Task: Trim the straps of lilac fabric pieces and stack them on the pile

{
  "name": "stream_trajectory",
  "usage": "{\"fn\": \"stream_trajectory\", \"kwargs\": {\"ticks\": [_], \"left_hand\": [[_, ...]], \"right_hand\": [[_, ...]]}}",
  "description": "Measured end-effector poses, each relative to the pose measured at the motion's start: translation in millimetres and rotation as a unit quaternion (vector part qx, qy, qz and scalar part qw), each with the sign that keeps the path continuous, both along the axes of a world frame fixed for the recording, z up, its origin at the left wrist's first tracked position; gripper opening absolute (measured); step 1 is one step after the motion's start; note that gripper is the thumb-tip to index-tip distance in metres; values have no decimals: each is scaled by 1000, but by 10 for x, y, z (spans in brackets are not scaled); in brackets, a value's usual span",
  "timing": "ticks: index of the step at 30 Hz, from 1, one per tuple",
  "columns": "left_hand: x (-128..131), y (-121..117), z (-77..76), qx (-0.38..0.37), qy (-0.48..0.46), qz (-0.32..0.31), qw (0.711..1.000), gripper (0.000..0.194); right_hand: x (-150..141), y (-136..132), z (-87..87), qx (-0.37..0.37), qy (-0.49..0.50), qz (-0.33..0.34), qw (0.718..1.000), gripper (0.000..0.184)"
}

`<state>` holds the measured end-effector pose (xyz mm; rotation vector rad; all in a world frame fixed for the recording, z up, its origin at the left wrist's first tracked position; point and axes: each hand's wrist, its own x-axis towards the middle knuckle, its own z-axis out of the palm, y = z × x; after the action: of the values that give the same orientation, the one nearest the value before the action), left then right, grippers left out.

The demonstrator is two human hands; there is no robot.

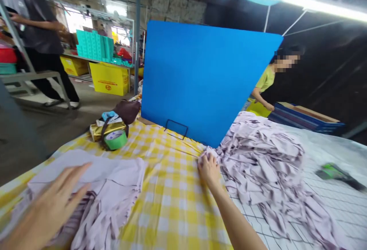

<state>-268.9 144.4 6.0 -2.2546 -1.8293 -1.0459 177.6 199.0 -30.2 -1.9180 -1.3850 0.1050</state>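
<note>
Head view: right hand [209, 169] curls on cloth pile [265, 158], hold unclear, seemingly gathering, needing firm pinch; left hand [54, 200] spreads empty.

No text is legible, even on the yellow box [108, 78].

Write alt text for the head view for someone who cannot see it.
A person's right hand touches the edge of a heap of pale crumpled cloth, while the left hand is over more pale fabric on a yellow-checked tablecloth. A large blue board stands ahead, with other people beyond.
</note>
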Motion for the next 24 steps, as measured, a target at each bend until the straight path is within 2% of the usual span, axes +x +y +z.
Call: {"fn": "stream_trajectory", "kwargs": {"ticks": [3, 6, 8, 11, 13, 14, 17, 18, 19, 20, 21, 23, 24], "left_hand": [[600, -311, -151, -18, -93, -91, 991, 39], [1204, -536, -260, -99, -183, -163, 965, 32], [1553, -618, -318, -183, -226, -220, 931, 31], [1989, -682, -387, -321, -300, -263, 859, 40], [2230, -732, -400, -407, -363, -261, 797, 58], [2336, -765, -388, -454, -398, -260, 754, 67], [2574, -892, -275, -578, -517, -256, 577, 79], [2622, -933, -221, -597, -553, -250, 525, 76], [2652, -969, -164, -604, -581, -240, 490, 72], [2661, -996, -109, -604, -599, -228, 473, 67], [2651, -1011, -59, -601, -609, -216, 471, 62], [2576, -1006, 24, -584, -619, -192, 489, 55], [2515, -988, 58, -566, -625, -177, 508, 54]], "right_hand": [[229, -113, 22, -3, 12, 34, 999, 12], [229, -360, 107, 18, 35, 76, 996, 14], [163, -622, 180, 28, 51, 102, 993, 16], [35, -1095, 275, 26, 95, 149, 984, 19], [-67, -1405, 325, 16, 154, 191, 969, 18], [-126, -1546, 348, 12, 186, 213, 959, 19], [-343, -1886, 423, 14, 240, 280, 929, 19], [-422, -1970, 450, 22, 248, 308, 918, 17], [-499, -2039, 478, 29, 257, 340, 904, 16], [-569, -2096, 506, 31, 266, 379, 886, 15], [-626, -2141, 534, 29, 271, 416, 868, 14], [-692, -2202, 593, 26, 277, 448, 849, 16], [-696, -2217, 621, 33, 281, 434, 856, 18]]}}
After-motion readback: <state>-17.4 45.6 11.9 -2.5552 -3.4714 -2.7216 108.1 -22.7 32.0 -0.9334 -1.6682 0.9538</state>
